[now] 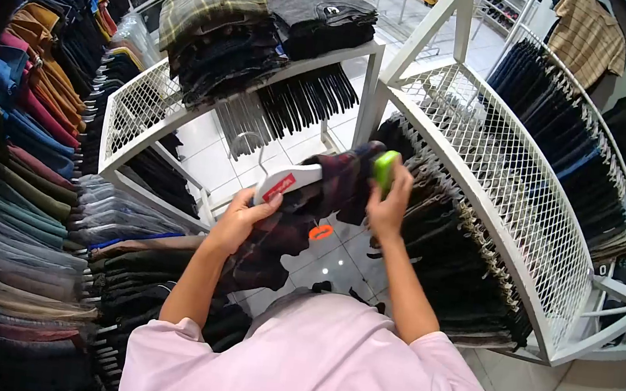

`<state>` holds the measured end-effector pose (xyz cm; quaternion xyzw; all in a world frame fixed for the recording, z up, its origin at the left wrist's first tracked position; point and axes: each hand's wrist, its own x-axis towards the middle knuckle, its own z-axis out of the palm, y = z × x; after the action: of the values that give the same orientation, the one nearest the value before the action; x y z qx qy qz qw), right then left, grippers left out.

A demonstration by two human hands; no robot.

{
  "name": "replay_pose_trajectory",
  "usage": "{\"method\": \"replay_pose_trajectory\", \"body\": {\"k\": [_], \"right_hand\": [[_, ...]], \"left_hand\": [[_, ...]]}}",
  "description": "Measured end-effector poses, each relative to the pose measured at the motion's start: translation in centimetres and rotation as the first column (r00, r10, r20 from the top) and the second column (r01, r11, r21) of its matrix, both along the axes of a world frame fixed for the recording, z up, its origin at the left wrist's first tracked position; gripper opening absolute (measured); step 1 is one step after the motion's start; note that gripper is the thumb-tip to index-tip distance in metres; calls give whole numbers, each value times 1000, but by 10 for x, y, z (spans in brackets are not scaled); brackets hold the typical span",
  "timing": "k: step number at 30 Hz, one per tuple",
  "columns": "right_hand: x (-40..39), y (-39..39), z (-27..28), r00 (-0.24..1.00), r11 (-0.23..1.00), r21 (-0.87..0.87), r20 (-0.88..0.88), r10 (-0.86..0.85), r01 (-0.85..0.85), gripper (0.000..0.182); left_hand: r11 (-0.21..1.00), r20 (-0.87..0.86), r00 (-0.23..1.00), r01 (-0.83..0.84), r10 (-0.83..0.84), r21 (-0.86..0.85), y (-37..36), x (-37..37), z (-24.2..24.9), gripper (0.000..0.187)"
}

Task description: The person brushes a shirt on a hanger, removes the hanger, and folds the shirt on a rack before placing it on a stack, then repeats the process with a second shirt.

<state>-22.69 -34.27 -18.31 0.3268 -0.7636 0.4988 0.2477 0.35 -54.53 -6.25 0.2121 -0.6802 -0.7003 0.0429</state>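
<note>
My left hand [237,221] is closed around the white hanger [301,181] near its middle, below the metal hook. A red label with white lettering is on the hanger. A dark plaid shirt [342,179] hangs on it, its cloth drooping between my arms. My right hand [393,205] grips a bright green object [385,169] by the shirt's far shoulder; its kind is not clear. An orange ring-shaped tag [320,232] dangles below the shirt.
Folded shirts [214,14] are stacked on a white rack [245,83] ahead, with black hangers beneath. A white mesh-topped rack [500,178] full of dark garments stands close on the right. Hanging trousers [24,224] line the left side. Tiled floor [337,252] shows between.
</note>
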Motion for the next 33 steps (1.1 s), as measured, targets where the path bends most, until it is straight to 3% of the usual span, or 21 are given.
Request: {"method": "replay_pose_trajectory", "body": {"k": [1, 2, 4, 6, 8, 10, 11, 12, 14, 16, 17, 19, 22, 24, 26, 28, 30, 32, 33], "right_hand": [[-11, 8, -3, 993, 998, -19, 100, -66, 68, 69], [-19, 14, -7, 971, 990, -32, 202, -129, 138, 67], [-10, 23, 19, 991, 986, -111, 59, -119, 125, 64], [17, 15, 44, 1000, 985, -171, 8, -2, 3, 65], [41, 4, 52, 973, 968, -108, -66, 222, -228, 67], [44, -3, 51, 933, 949, 0, -182, 310, -315, 72], [30, -8, 40, 948, 955, -107, -193, 254, -278, 72], [12, -6, 37, 980, 986, -88, -155, 127, -142, 68], [-27, 6, 14, 985, 999, 22, 169, -41, 38, 62], [-38, 22, 14, 969, 986, -1, 184, -163, 166, 64], [-37, 26, 11, 980, 989, -43, 151, -133, 141, 63], [-7, 29, 55, 995, 989, -123, 77, -71, 80, 62], [31, 14, 86, 959, 954, -98, -31, 282, -284, 66], [32, 4, 76, 946, 955, -10, -135, 293, -297, 70], [-2, 1, 51, 968, 984, -72, -207, 144, -162, 68], [-35, 11, 34, 987, 995, 2, 127, -99, 100, 64], [-49, 28, 30, 977, 977, -48, 51, -207, 209, 60], [-19, 30, 67, 993, 982, -170, 96, -65, 81, 62], [0, 25, 80, 1000, 984, -175, 11, 25, -23, 63]], "left_hand": [[990, 45, 992, -120, 117, 78, -3, 3, -4, 44], [987, 37, 990, -137, 134, 82, -1, 5, -5, 46], [982, 9, 986, -167, 167, 84, 2, 4, 1, 49], [992, 5, 992, -126, 126, 4, 14, -1, 10, 49], [999, 79, 997, -22, 25, -36, 15, -9, 16, 48], [991, -17, 996, 85, -87, -100, 17, -17, 20, 44], [983, -53, 993, 95, -105, -159, 17, -18, 22, 43], [971, -89, 988, 103, -125, -214, 17, -20, 23, 42], [993, 50, 998, -27, 33, -115, 11, -17, 27, 40], [990, -23, 991, -133, 135, 52, 4, -19, 21, 42], [972, 32, 974, -225, 223, 62, 5, -19, 22, 43], [977, 12, 980, -200, 200, 70, 9, -25, 30, 44], [988, -43, 988, -144, 147, 49, 7, -33, 22, 45], [994, -77, 991, -106, 108, 28, 9, -38, 19, 44], [989, -51, 988, -143, 145, 45, 6, -35, 19, 43], [979, -10, 980, -198, 199, 47, 6, -31, 22, 45], [967, -34, 968, -248, 250, 51, 8, -29, 23, 49], [958, -42, 958, -282, 284, 50, 14, -31, 30, 48], [963, -29, 965, -258, 261, 80, 13, -33, 28, 46]]}}
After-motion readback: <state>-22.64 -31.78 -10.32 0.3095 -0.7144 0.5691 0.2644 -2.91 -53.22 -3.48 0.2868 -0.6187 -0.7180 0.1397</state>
